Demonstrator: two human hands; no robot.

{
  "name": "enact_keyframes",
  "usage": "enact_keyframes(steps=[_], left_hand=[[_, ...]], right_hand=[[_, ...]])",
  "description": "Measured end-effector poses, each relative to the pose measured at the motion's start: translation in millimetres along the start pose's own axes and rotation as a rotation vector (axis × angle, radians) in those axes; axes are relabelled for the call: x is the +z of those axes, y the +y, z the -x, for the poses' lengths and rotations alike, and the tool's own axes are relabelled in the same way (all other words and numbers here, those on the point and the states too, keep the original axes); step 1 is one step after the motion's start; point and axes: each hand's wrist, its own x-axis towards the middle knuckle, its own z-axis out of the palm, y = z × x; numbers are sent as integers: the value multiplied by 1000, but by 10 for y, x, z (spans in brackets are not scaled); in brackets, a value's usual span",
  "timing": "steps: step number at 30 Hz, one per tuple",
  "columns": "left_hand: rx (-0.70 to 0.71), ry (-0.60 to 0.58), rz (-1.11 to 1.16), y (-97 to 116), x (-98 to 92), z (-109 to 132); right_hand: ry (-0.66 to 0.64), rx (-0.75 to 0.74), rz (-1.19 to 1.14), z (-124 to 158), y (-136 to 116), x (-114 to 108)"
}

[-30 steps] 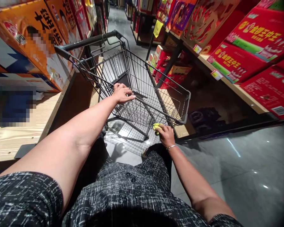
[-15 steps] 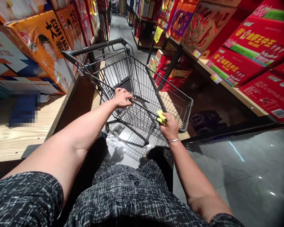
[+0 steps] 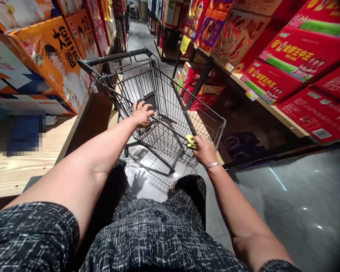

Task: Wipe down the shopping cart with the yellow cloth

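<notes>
A black wire shopping cart (image 3: 170, 141) stands askew in the aisle in front of me, its handle toward the far left. My left hand (image 3: 142, 114) is at the cart's near top rail with its fingers spread and raised; whether the palm touches the rail I cannot tell. Farther right along that rail, my right hand (image 3: 204, 150) is closed on a small yellow cloth (image 3: 190, 141), which lies against the rail. Most of the cloth is hidden by the fingers. The wire basket shows no goods inside.
Orange boxes (image 3: 49, 56) stand on a wooden shelf (image 3: 45, 166) close at the left. Red boxes (image 3: 289, 53) are stacked on the right shelf, with a yellow tag (image 3: 185, 44) hanging beyond them. Grey tiled floor (image 3: 272, 196) lies at lower right.
My left hand's fingers have lifted and spread off the rail. My right hand with the yellow cloth has turned slightly at the rail. The view has shifted a little.
</notes>
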Motion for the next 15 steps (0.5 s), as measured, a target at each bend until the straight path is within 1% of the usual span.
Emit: enact_keyframes(steps=[2,4,6,7,8,11,12,13,14,15], left_hand=[[-70,-26,-9,-13,-35,-35],[-151,-61,-28,32,-77,-71],[-177,-94,-60,181,-102,-94],[-147,-111,-72,304,-101,-94],[-82,-127,-78,457,-86,-86],[275,-184,28,1003,37,1],[366,-193,78,1171,97,45],[430,-195,118,1310,159,92],[462,-178,144,1411,220,137],[465,-147,163,1469,273,178]], right_hand=[[28,15,-49,283,345,-112],[137,94,-144,451,594,-134],[271,193,-245,486,723,-54],[317,226,-286,464,742,15],[346,244,-314,424,734,95],[377,246,-333,298,577,322],[387,232,-327,276,491,374],[393,204,-323,268,394,413],[391,163,-322,272,289,439],[384,119,-320,285,181,456]])
